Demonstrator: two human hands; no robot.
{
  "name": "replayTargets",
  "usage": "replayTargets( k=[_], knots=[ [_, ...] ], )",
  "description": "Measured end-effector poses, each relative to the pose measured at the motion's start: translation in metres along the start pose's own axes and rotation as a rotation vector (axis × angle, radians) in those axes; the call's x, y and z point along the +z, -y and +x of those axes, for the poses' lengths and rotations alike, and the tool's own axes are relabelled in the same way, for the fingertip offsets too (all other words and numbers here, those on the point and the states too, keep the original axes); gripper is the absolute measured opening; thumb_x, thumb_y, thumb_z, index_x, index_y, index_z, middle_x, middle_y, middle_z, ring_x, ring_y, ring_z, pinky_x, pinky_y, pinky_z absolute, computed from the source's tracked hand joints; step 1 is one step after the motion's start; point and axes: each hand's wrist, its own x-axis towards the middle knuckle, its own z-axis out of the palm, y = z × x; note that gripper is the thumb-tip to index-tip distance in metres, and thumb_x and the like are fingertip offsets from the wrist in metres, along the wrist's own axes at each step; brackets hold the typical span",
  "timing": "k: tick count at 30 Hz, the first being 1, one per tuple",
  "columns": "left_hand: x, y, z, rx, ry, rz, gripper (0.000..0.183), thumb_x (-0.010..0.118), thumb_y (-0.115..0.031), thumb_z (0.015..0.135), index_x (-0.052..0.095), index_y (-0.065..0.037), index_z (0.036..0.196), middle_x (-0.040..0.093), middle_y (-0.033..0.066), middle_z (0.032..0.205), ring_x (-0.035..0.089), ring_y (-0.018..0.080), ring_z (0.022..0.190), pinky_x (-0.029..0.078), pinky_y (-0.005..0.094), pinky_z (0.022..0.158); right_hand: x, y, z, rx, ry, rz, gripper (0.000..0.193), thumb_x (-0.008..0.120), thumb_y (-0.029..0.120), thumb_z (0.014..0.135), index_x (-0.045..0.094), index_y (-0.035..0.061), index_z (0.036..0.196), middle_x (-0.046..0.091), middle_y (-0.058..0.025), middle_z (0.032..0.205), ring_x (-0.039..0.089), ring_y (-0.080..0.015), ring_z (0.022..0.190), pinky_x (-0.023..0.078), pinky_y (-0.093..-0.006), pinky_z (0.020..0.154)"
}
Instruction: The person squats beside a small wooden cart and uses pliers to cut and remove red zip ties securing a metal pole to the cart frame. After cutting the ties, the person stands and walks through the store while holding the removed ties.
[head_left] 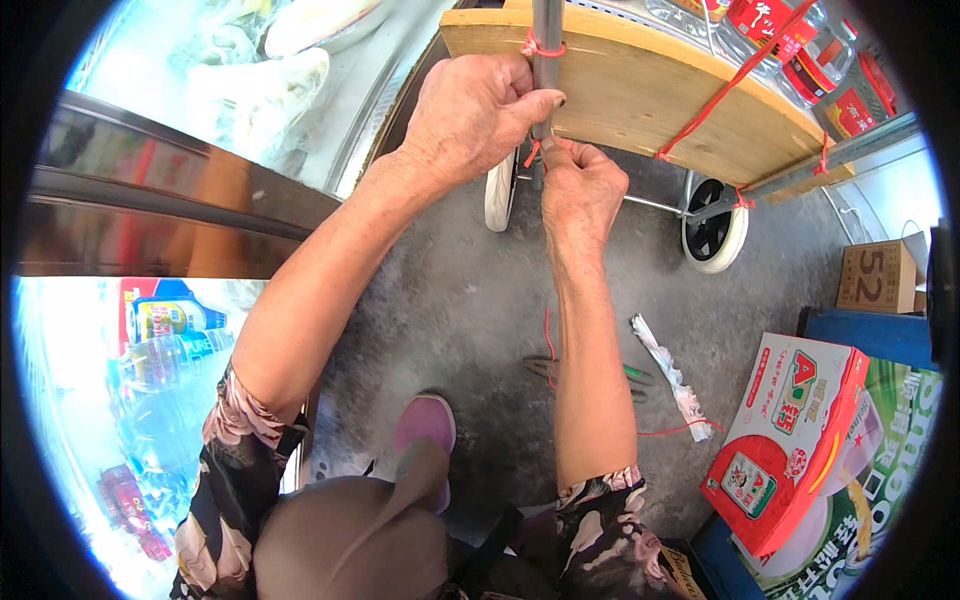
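Note:
A grey metal pole (547, 40) stands upright against the end of a wooden board (640, 95). My left hand (475, 112) is closed around the pole, its thumb lying across the front and its other fingers curled partly out of sight. Just below, my right hand (582, 190) pinches at a red string (533, 152) at the pole's lower end. Another loop of red string (541, 46) is knotted round the pole above my left hand. Farther right, a red cord (735, 85) runs slantwise over the board.
White-rimmed wheels (712, 225) sit under the board. Pliers-like tool (540, 367) with a green handle, partly behind my right forearm, lies on the grey floor by a crumpled white strip (670, 380). A red-and-white carton (790, 440) is at right, a glass-fronted cooler (170, 215) at left.

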Motion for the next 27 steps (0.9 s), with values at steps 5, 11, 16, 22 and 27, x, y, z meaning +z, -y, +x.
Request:
replayTargets(
  k=[5,11,16,22,27],
  knots=[
    [0.002,-0.002,0.000,-0.001,-0.020,0.003,0.029,0.068,-0.025,0.082,0.060,0.000,0.069,0.052,0.0006,0.050,0.046,0.0054,0.047,0.038,0.0243,0.045,-0.004,0.015,-0.001,0.114,0.087,-0.145,0.022,0.058,0.015,0.077,0.065,-0.0054,0.076,0.059,-0.0142,0.060,0.053,-0.0170,0.058,0.045,-0.0340,0.060],
    [0.003,0.006,-0.005,-0.062,0.074,-0.052,0.031,0.065,-0.026,0.083,0.059,-0.001,0.065,0.051,-0.0010,0.051,0.044,0.0038,0.050,0.036,0.0243,0.045,-0.005,-0.002,-0.014,-0.062,0.306,0.286,0.020,0.057,0.017,0.083,0.061,-0.0008,0.076,0.052,-0.0037,0.061,0.047,-0.0088,0.056,0.037,-0.0258,0.051],
    [0.011,0.021,-0.028,-0.178,0.063,-0.109,0.037,0.063,-0.035,0.085,0.062,-0.001,0.069,0.053,-0.0001,0.054,0.043,0.0050,0.051,0.036,0.0241,0.047,-0.069,-0.039,-0.012,-0.277,0.256,-0.325,0.022,0.055,0.019,0.088,0.060,-0.0020,0.090,0.056,-0.0027,0.066,0.050,-0.0108,0.061,0.043,-0.0261,0.058],
    [0.025,0.028,-0.045,-0.321,0.196,-0.030,0.034,0.067,-0.030,0.082,0.065,0.003,0.090,0.063,0.0085,0.070,0.058,0.0107,0.066,0.047,0.0254,0.060,-0.088,-0.057,-0.016,-0.081,0.242,-0.225,0.019,0.054,0.016,0.088,0.060,-0.0013,0.092,0.058,-0.0062,0.069,0.052,-0.0130,0.063,0.045,-0.0291,0.061],
    [0.033,0.033,-0.046,-0.372,0.152,-0.250,0.026,0.062,-0.022,0.086,0.065,0.004,0.091,0.063,0.0040,0.073,0.056,0.0087,0.066,0.047,0.0247,0.059,-0.058,-0.049,-0.013,-0.142,0.173,-0.076,0.019,0.058,0.020,0.089,0.061,0.0005,0.092,0.056,0.0010,0.073,0.045,-0.0050,0.061,0.040,-0.0209,0.055]
  ],
)
